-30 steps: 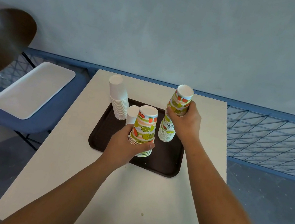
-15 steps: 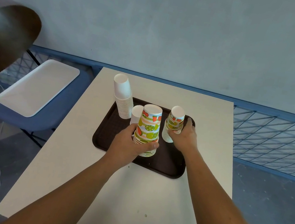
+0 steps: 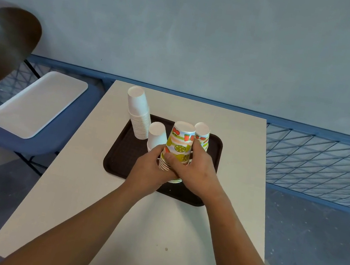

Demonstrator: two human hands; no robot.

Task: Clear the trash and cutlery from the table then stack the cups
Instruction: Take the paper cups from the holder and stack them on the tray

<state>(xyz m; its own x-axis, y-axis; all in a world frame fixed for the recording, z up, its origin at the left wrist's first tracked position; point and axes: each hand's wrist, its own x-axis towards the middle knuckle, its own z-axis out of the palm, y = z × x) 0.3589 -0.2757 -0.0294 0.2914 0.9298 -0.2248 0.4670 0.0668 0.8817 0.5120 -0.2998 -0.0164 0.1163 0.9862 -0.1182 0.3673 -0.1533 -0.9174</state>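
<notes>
Left hand (image 3: 151,168) and right hand (image 3: 197,171) both curl around lower fruit-print cup stack (image 3: 179,142), front-middle of brown tray (image 3: 118,157). Behind it on tray: second printed stack (image 3: 202,135), short white stack (image 3: 157,134). Tall white stack (image 3: 139,114) at tray's far-left corner.

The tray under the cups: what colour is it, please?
The tray is dark brown, seen best in the head view.

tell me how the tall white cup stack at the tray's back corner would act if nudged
The tall white cup stack is likely light, being paper cups. Tall, narrow and seeming to lean left, it would probably topple rather than slide on the tray. Lifted by its top cup alone, the nested cups may separate.
</notes>
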